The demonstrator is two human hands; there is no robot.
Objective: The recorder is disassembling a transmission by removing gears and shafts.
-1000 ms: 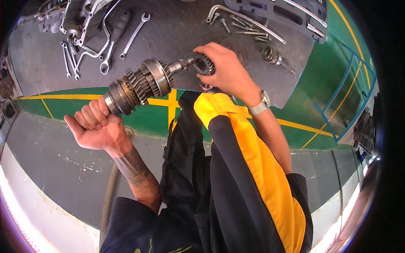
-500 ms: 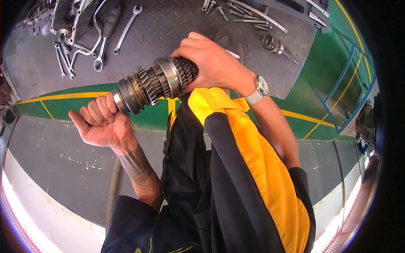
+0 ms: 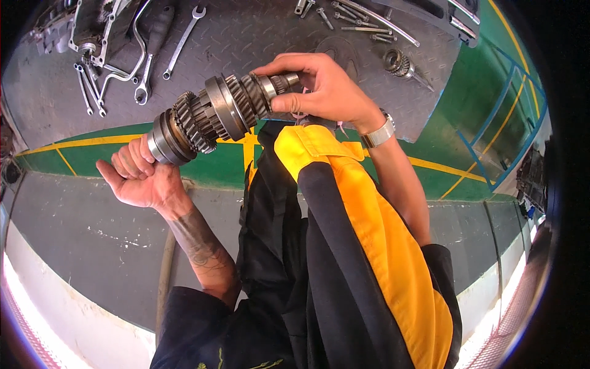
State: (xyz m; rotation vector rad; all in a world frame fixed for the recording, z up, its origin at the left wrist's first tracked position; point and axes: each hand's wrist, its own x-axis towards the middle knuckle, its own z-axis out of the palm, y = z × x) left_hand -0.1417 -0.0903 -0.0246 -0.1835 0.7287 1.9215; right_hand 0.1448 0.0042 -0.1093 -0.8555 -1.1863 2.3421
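Note:
A metal gear shaft (image 3: 224, 107), stacked with toothed gears and smooth rings, is held up at a slant in front of my knees. Its lower left end, a wide smooth collar, sits in my left hand (image 3: 144, 175), whose fingers curl round it; the end inside the grip is hidden. At the narrower upper right end, my right hand (image 3: 326, 92) has its thumb and fingers on either side of the shaft, leaving the splined tip in sight between them. A watch is on the right wrist.
On the dark tread-plate surface (image 3: 246, 37) lie a combination wrench (image 3: 184, 44), a ratchet-type wrench (image 3: 147, 74), smaller wrenches (image 3: 91, 89), several bolts (image 3: 362, 24) and a small geared shaft (image 3: 402, 66). Metal housings stand far left and right. A blue frame (image 3: 491, 135) stands at right.
The gear shaft has shifted slightly left and rolled a little. My right hand has slid outward from the gears to the shaft's thin end, baring the splined tip.

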